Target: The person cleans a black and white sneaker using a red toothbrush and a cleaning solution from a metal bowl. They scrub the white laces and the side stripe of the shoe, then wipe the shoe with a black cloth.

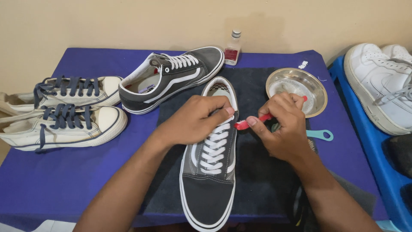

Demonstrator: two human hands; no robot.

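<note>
A bench draped in a blue cloth carries a dark grey mat at its middle. On the mat lies a grey sneaker with white laces, toe toward the camera; its black toe cap runs close to the bottom edge of view. The left hand clasps its collar, covering the heel. Its twin sneaker lies behind, on its side. Two cream sneakers with navy laces sit at left, white shoes on a blue rack at right, cut off. A glass bowl stands near the right hand, which pinches a red toothbrush, bristles at the sneaker's side. A small clear bottle with a red label stands by the wall. A teal handle pokes out, mostly hidden.
</note>
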